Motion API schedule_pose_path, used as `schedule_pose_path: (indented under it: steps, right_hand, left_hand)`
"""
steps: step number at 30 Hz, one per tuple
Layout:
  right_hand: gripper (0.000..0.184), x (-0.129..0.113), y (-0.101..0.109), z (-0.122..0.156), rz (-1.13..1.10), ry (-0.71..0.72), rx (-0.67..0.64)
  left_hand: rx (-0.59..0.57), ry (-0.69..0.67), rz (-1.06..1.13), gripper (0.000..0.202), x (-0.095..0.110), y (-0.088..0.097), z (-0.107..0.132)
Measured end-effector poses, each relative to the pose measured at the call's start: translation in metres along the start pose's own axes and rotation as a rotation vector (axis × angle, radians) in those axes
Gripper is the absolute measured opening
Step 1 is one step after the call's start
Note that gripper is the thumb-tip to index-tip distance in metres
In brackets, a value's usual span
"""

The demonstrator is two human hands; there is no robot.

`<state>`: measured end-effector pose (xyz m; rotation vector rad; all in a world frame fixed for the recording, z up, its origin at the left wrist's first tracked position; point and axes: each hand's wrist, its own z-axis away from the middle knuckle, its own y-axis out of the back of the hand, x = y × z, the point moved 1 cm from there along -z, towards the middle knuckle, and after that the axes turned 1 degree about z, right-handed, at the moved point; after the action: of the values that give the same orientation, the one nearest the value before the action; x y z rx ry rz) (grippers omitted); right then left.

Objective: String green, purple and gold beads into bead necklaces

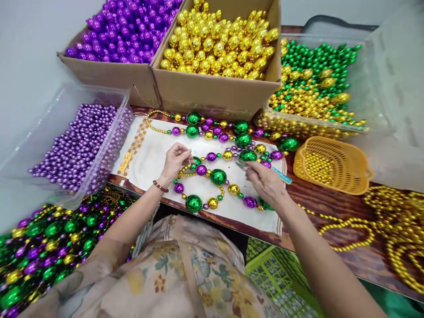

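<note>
Left hand (175, 160) pinches the limp, light strand of glossy green, purple and gold plastic beads (217, 176) on white cloth (155, 159); right hand (265, 181) closes on teal-handled scissors (281, 175); slippery, best gripped between beads

Green, gold and purple bead strand (215, 176) (glossy) on white cloth (155, 159).

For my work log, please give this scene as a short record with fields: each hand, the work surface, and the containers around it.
left hand: left hand pinches a thin thread or needle beside the strand of green, purple and gold round beads
right hand: right hand holds small blue-handled scissors, fingers on the strand
surface: white cloth mat on brown wooden table
containers: cardboard box of purple balls; cardboard box of gold balls; clear plastic tub of small purple beads; orange plastic basket
</note>
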<state>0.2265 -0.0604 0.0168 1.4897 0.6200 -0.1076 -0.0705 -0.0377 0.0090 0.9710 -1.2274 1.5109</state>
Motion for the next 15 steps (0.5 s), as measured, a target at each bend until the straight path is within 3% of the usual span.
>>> schedule_pose_path:
  steps: [4, 7, 15]
  right_hand:
    - [0.03, -0.044, -0.003, -0.016, -0.279, 0.013, -0.16]
    - [0.031, -0.067, -0.004, -0.03, -0.321, 0.085, -0.269]
    - [0.032, -0.075, -0.011, -0.052, -0.332, 0.184, -0.31]
  left_hand:
    - [-0.014, 0.01, -0.027, 0.039, 0.001, -0.001, -0.001]
    - [-0.016, -0.001, -0.047, 0.038, 0.002, 0.0, -0.001]
    - [-0.051, -0.026, -0.04, 0.037, 0.003, -0.001, -0.001]
